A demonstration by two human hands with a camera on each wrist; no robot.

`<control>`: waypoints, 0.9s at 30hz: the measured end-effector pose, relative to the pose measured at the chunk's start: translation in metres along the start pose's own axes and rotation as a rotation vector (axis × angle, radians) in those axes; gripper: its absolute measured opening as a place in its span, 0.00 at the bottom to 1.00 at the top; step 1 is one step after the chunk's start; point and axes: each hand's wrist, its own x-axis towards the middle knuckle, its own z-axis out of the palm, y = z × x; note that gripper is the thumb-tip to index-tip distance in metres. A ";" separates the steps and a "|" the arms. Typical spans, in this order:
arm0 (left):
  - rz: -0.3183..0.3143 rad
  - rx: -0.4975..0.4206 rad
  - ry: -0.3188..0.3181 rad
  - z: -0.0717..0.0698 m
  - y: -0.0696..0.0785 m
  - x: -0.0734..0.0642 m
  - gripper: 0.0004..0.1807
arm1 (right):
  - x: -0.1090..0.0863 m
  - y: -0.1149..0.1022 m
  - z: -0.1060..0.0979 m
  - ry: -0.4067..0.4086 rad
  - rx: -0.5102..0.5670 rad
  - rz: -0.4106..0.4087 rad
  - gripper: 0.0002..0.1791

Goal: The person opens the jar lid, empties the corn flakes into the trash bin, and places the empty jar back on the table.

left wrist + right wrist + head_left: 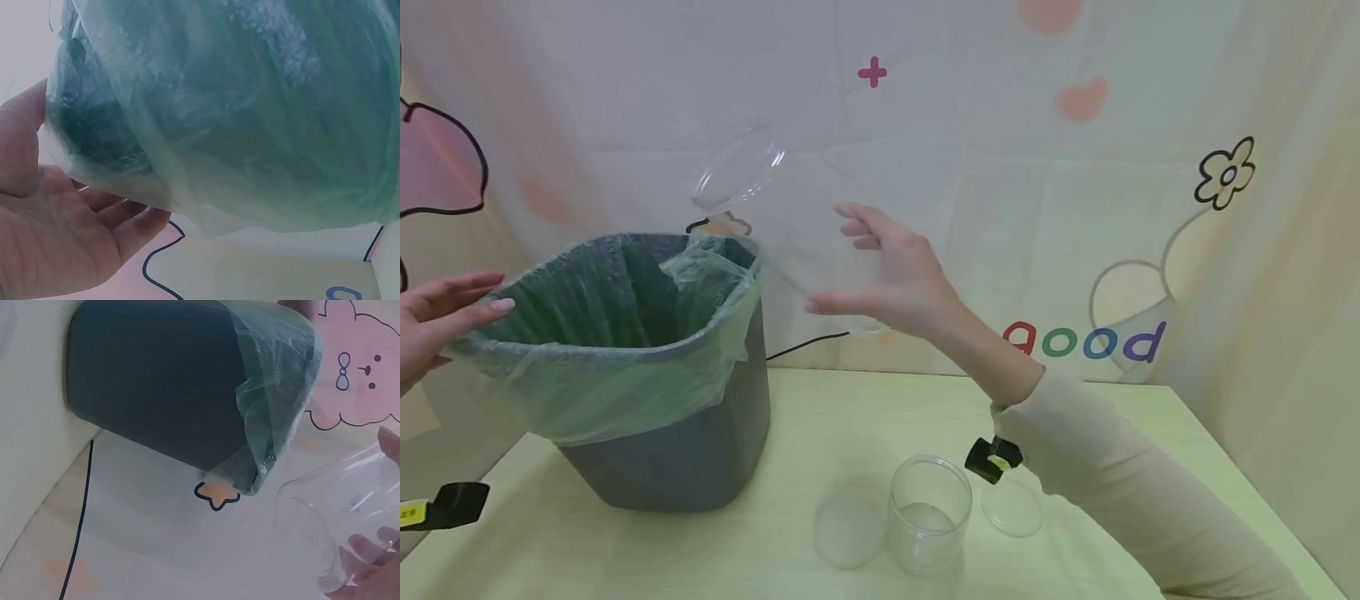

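My right hand [898,271] grips a clear jar [790,225] from the side, thumb below and fingers above. The jar is tilted, with one round end up and left, past the right rim of the bin; its walls barely show against the backdrop. In the right wrist view, fingertips show through the jar [331,512]. A dark grey trash bin [677,467] stands at the left, lined with a green plastic bag [625,392] folded over its rim. With fingers fairly straight, my left hand [441,321] touches the bagged rim at its left corner.
A second clear jar [928,521] stands upright on the pale table [805,433]. A clear round disc [850,529] lies left of it and another disc [1011,508] right of it. A printed curtain [970,100] hangs behind, with a black cable [808,344] before it.
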 end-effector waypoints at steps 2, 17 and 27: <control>0.014 -0.029 -0.026 -0.001 -0.005 0.002 0.28 | -0.006 0.003 -0.006 0.008 0.032 0.013 0.50; 0.048 -0.049 -0.114 -0.006 -0.020 0.010 0.20 | -0.064 0.035 -0.047 0.077 0.266 0.047 0.45; 0.054 -0.190 -0.178 -0.006 -0.011 0.003 0.17 | -0.092 0.059 -0.056 0.127 0.227 0.076 0.45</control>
